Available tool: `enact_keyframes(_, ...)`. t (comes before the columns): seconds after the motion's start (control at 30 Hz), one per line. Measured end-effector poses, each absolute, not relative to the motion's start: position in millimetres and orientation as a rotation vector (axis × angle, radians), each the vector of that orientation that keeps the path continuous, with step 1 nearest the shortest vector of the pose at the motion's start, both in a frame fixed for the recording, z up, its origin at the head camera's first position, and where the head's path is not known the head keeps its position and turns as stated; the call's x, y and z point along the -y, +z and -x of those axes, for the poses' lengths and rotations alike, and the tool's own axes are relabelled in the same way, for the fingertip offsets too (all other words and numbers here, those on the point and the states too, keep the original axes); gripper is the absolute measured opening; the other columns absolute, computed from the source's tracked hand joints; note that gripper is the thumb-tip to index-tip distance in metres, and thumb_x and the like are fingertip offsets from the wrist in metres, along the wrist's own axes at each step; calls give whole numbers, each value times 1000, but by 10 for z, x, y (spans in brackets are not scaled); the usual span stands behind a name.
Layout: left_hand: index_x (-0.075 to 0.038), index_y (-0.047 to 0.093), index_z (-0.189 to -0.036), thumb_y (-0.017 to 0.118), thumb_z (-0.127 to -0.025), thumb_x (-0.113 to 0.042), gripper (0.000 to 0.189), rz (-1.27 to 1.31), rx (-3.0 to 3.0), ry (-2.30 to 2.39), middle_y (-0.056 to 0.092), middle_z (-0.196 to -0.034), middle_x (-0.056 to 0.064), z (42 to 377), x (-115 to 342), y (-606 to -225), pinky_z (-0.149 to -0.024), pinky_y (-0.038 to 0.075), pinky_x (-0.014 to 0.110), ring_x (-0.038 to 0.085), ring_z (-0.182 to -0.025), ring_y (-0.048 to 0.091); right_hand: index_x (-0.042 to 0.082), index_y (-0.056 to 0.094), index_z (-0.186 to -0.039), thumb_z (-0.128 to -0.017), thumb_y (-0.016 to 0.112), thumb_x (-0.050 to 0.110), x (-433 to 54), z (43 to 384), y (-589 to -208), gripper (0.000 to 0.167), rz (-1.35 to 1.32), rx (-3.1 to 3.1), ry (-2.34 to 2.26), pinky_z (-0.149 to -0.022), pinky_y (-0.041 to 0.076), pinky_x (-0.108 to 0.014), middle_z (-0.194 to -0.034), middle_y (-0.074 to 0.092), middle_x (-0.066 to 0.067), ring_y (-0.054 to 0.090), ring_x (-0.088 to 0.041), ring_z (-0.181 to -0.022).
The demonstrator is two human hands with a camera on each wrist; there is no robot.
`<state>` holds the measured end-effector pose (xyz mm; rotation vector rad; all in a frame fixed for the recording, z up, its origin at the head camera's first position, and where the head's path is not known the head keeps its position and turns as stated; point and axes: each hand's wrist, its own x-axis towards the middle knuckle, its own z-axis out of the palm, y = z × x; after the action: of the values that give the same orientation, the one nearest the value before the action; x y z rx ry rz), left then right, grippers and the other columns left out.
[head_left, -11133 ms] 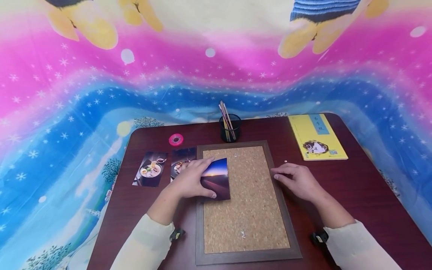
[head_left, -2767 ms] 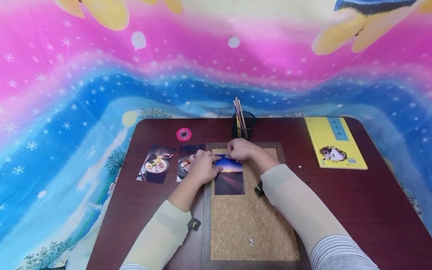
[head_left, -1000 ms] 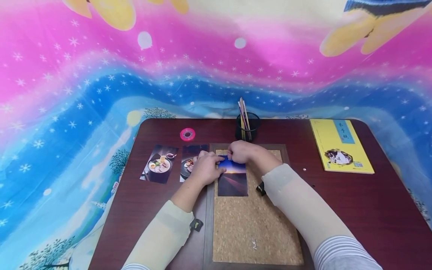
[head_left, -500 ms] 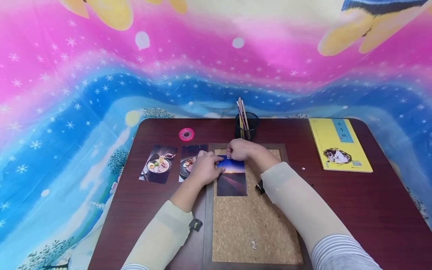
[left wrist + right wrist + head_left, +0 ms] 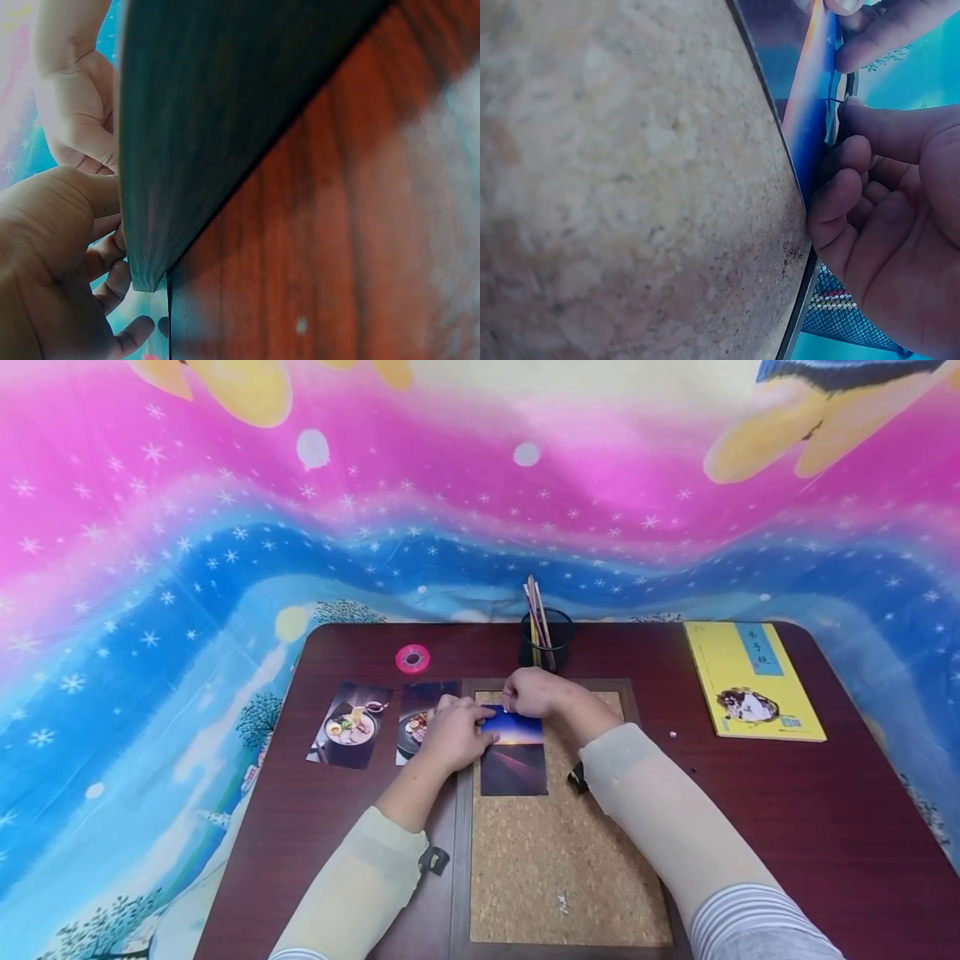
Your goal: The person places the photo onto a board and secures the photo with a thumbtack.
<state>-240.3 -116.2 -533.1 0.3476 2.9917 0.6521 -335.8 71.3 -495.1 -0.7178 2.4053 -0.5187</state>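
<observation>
A sunset road photo lies on the upper left of a framed corkboard. My left hand rests at the photo's left edge, its thumb and fingertips on the print; the left wrist view shows that hand beside the dark frame, fingers loosely bent. At the photo's top edge, my right hand pinches a small pushpin. Seen from the right wrist, the pin's thin needle points at the blue part of the photo. Whether its tip has entered the print, I cannot tell.
Two food photos, one with a noodle bowl and one partly behind my left hand, lie left of the board. Behind are a pink tape roll and a black pencil cup. A yellow book and tiny white object lie right.
Eleven seconds ago my left hand held the sunset photo over the board and my right hand was at the right frame edge. Since then the photo was laid down; the last second shows hardly any motion.
</observation>
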Motion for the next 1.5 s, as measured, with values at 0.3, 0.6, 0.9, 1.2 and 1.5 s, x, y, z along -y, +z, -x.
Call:
enact_keyframes(0.3,-27,75,-130,79,-91,-42,42,-340,-2976,655,68,-113,-5,2391,1158,-5316,-87,40,44,23,-117,49,12,74,-100,-105,56,16,-701,3323,-4932,19,685,-2415,-514,-83,51,-34,-96,70,-1,62,-18,-85)
enact_keyframes(0.6,-25,76,-129,80,-91,-41,42,-350,-2985,660,69,-112,-4,2384,1152,-5290,-87,41,44,23,-116,50,13,74,-102,-105,55,17,-702,3307,-4947,20,679,-2436,-509,-85,51,-35,-97,70,1,63,-18,-87)
enact_keyframes(0.9,-26,76,-129,80,-90,-41,42,-343,-2981,657,69,-113,-5,2394,1149,-5303,-89,41,45,21,-116,49,14,73,-95,-104,55,16,-676,3279,-4985,20,712,-2485,-482,-83,52,-34,-91,70,2,64,-16,-84)
enact_keyframes(1.2,-26,75,-131,78,-91,-42,43,-358,-2971,656,69,-113,-4,2394,1141,-5274,-89,41,46,23,-118,50,14,71,-97,-104,58,17,-731,3240,-5044,15,692,-2520,-543,-82,53,-35,-91,69,2,64,-16,-83)
enact_keyframes(1.5,-26,74,-132,78,-92,-45,45,-361,-2954,605,68,-110,-3,2389,1161,-5240,-90,39,46,24,-117,49,13,70,-106,-102,65,18,-897,3159,-5110,9,775,-2565,-687,-77,49,-33,-83,62,0,58,-16,-76)
